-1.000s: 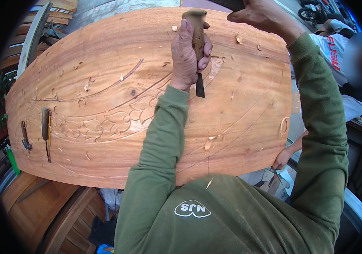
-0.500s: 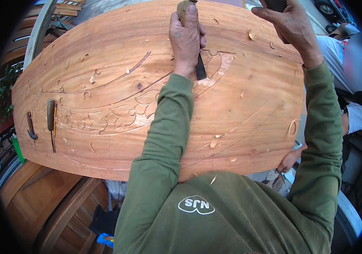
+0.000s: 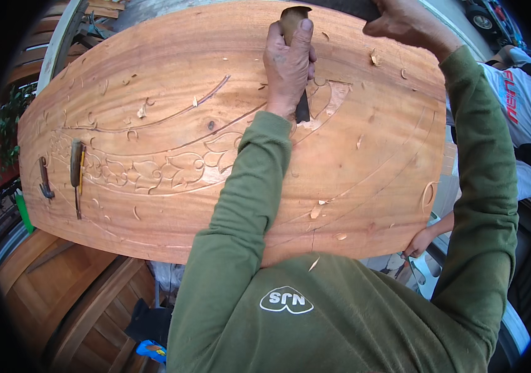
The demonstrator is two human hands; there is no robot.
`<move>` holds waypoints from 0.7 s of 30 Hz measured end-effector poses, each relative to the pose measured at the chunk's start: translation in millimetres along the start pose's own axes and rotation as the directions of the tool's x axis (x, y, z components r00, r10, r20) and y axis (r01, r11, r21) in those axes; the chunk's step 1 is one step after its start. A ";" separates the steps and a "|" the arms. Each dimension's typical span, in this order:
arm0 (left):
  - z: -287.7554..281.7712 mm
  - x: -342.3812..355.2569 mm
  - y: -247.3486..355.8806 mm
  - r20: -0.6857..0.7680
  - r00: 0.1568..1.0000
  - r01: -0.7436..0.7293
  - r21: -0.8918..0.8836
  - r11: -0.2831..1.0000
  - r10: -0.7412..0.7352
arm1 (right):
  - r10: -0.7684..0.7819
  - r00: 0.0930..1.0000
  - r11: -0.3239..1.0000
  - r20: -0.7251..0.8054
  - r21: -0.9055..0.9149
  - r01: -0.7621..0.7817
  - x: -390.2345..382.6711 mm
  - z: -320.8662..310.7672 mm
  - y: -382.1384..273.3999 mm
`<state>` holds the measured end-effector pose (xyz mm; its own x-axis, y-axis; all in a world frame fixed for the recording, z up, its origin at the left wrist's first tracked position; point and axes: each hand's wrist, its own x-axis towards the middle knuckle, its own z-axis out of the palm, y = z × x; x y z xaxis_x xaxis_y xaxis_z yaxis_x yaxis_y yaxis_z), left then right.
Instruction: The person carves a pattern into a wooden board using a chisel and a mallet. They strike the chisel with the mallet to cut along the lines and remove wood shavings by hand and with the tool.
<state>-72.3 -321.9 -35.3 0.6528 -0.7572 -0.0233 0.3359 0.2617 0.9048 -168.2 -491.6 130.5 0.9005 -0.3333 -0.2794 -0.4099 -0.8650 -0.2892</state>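
Note:
My left hand (image 3: 289, 71) grips a wooden-handled chisel (image 3: 303, 105) upright, its dark flat blade touching the pale recessed part of a carved pattern on the wide wooden panel (image 3: 365, 161). My right hand (image 3: 402, 28) is raised at the upper right, holding a dark block-like mallet (image 3: 355, 9), mostly cut off by the image's edge. At the panel's left lie a long-handled carving tool (image 3: 76, 165), a thin yellow pencil (image 3: 82, 171) and a short tool with a curved dark head (image 3: 45, 177). Wood shavings (image 3: 318, 208) are scattered over the surface.
Another person (image 3: 508, 112) in a pale shirt is at the right, one hand (image 3: 421, 239) at the panel's lower right edge. Slatted wooden pieces (image 3: 73, 298) sit below left; plants (image 3: 7, 130) and a post (image 3: 60, 43) are at left; a wheel (image 3: 483, 18) shows at top right.
My left hand and chisel first rose toward the top, then came slightly back down and rightward. My right hand dipped half a second ago and is now higher again with the mallet.

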 end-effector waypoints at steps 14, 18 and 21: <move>1.6 -0.2 -2.1 0.074 0.996 0.050 0.077 0.996 -0.055 | 0.307 0.914 0.895 -0.264 0.406 -0.183 14.3 4.9 30.2; 1.6 -0.3 -6.6 0.064 0.996 0.053 0.147 0.988 -0.063 | 0.159 0.983 0.974 -0.089 0.175 -0.141 8.0 29.2 33.0; 1.9 -0.4 -7.9 0.069 0.994 0.066 0.200 0.978 -0.081 | 0.038 0.998 0.991 0.052 0.124 -0.044 6.0 14.3 35.5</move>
<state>-76.4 -324.8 -41.6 0.5749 -0.8155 -0.0673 0.2358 0.0864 0.9679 -179.4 -519.0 105.4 0.8756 -0.3455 -0.3377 -0.4638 -0.7966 -0.3876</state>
